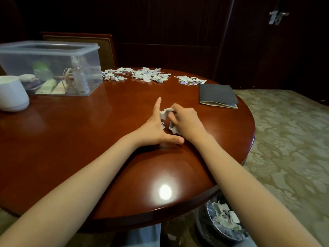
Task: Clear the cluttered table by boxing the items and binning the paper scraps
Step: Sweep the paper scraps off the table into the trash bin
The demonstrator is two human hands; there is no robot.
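Between both hands, paper scraps — right hand clutching them (left hand flat, spread).

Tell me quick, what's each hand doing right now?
Left hand: open, flat, cupped against the paper scraps, holding nothing.
Right hand: closed on the paper scraps.

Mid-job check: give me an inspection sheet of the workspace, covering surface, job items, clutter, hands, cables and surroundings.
Surface: round glossy wooden table, lamp glare near the front edge.
Job's things: clear plastic box, open, items inside; paper scraps in piles at the far edge; bin on the floor at right, already holding scraps.
Clutter: dark folder; white bowl beside the box.
Hands: left hand open, cupping; right hand closed on a bunch of scraps.
Cables: nothing seen.
Surroundings: chair behind the table, patterned carpet, dark door.
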